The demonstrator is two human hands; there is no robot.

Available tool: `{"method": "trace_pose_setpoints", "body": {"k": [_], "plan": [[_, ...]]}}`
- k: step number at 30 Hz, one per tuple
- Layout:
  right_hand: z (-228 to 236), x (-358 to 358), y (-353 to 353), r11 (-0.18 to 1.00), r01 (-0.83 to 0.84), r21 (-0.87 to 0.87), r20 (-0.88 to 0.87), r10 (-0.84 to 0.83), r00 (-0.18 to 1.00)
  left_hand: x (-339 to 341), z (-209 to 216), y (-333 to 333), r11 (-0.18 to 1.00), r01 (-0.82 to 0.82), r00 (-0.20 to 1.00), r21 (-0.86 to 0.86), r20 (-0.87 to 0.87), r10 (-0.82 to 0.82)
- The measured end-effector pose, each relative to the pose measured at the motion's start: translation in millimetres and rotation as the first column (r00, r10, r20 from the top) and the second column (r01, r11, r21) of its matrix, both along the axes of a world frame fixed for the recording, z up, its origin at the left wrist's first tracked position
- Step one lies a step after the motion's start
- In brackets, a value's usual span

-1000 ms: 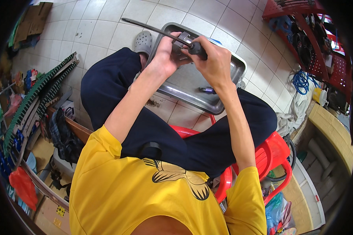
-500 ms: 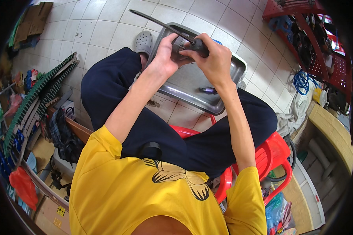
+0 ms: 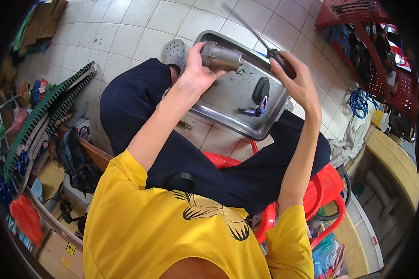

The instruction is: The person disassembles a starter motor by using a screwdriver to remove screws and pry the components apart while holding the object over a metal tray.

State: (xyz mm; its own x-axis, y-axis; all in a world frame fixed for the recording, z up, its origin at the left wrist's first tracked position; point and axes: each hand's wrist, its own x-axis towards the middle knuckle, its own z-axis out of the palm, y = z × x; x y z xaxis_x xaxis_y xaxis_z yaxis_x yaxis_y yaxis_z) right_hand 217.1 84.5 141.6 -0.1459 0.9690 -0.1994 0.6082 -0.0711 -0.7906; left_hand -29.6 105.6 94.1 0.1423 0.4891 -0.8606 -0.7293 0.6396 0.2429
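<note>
My left hand [image 3: 200, 72] is closed round a metal cylinder that looks like a small motor [image 3: 222, 57], with a short shaft at its right end. It is held over the left part of a grey metal tray [image 3: 219, 114]. In my right hand [image 3: 300, 81] is a screwdriver [image 3: 280, 61], gripped by its black handle, its long blade pointing up and to the left beyond the tray. Inside the tray lie a black oval part [image 3: 261, 90] and a purple and black tool [image 3: 256, 110] whose kind I cannot make out. Small dark bits lie near the motor.
The tray rests between my legs, above the tiled floor [image 3: 165, 18]. A red plastic chair [image 3: 328, 183] is under me. A red rack [image 3: 372, 51] with tools and a blue coiled cable [image 3: 358, 100] stand right. Green-edged strips [image 3: 46, 111] and clutter lie left.
My right hand has moved right with the screwdriver, away from the motor. The motor now shows in full in my left hand, and the black oval part in the tray has come into view.
</note>
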Motion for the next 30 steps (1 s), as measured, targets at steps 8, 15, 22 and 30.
{"method": "trace_pose_setpoints", "body": {"k": [8, 15, 22, 30], "plan": [[18.3, 36.0, -9.2, 0.982, -0.035, -0.186, 0.026, 0.04, 0.999, -5.5, -4.0, 4.1, 0.998, -0.068, 0.998, -0.002, 0.006, 0.068], [24.2, 35.9, -7.9, 0.97, -0.025, -0.243, 0.076, 0.045, 0.996, -4.7, -1.2, 4.7, 0.998, -0.055, 0.998, 0.039, -0.036, 0.056], [20.8, 31.4, -7.3, 0.977, -0.06, -0.203, 0.147, 0.091, 0.985, -3.7, -3.9, 3.6, 0.998, -0.049, 0.998, 0.024, -0.032, 0.05], [22.5, 25.2, -5.5, 0.977, -0.059, -0.205, 0.135, 0.088, 0.987, 0.1, -4.8, 3.5, 0.997, -0.067, 0.998, 0.033, -0.018, 0.068]]}}
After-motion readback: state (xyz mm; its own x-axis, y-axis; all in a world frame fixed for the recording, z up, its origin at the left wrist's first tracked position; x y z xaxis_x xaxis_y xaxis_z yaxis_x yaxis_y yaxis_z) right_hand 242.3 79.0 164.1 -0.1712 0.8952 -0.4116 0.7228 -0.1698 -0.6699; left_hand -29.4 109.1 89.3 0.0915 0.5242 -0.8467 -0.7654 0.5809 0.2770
